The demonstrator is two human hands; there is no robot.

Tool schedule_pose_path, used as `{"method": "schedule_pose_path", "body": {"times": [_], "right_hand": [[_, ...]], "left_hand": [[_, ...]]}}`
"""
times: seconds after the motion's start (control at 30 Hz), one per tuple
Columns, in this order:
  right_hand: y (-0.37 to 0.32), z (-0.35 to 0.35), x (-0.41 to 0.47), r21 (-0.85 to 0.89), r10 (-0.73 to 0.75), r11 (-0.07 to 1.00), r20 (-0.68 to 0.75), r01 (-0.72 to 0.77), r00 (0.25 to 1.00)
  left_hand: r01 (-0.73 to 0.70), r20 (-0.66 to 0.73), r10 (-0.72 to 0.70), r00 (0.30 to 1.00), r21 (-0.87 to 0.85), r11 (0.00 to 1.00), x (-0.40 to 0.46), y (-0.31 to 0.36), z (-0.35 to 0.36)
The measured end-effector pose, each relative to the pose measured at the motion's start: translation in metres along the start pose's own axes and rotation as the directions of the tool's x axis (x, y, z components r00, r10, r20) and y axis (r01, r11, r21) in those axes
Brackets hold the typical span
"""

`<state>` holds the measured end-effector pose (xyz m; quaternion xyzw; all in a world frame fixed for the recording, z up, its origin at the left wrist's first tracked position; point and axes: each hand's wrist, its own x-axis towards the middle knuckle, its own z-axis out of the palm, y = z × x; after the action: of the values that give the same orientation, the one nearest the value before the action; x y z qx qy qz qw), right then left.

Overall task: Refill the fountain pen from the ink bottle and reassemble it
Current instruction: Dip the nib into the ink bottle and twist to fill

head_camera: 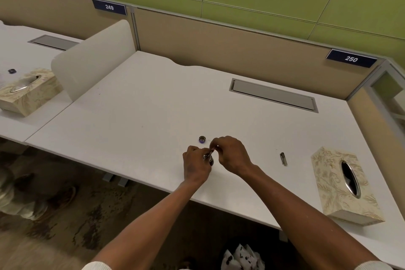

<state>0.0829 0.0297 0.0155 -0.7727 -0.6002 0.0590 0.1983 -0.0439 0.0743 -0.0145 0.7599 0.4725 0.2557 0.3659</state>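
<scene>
Both hands meet over the front middle of the white desk [153, 103]. My left hand [196, 165] wraps around a small dark ink bottle [211, 162], mostly hidden by the fingers. My right hand [231, 153] pinches a thin metallic pen part [210, 153] that tilts over the bottle's mouth. The round bottle cap [202, 139] lies on the desk just beyond the hands. A dark pen piece [283, 158] lies alone on the desk to the right of the hands.
A patterned tissue box [344, 184] stands at the desk's right front. A grey cable hatch [274, 95] is set into the desk's back. A translucent divider [92, 57] separates the left desk, which holds another tissue box [28, 92]. Ink-stained tissues [241, 257] lie below the front edge.
</scene>
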Motion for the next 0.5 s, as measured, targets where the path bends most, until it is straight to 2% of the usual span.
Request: {"method": "schedule_pose_path", "body": {"times": [0.27, 0.5], "right_hand": [[-0.0022, 0.0010, 0.0007, 0.037, 0.016, 0.999, -0.028, -0.015, 0.999], [-0.0015, -0.0009, -0.0008, 0.014, -0.001, 1.000, -0.028, 0.001, 1.000]], "left_hand": [[-0.044, -0.003, 0.044, 0.999, 0.015, 0.999, -0.0034, 0.0043, -0.0066], [-0.009, -0.001, 0.009, 1.000, -0.010, 1.000, -0.0023, 0.0027, -0.0041]]}}
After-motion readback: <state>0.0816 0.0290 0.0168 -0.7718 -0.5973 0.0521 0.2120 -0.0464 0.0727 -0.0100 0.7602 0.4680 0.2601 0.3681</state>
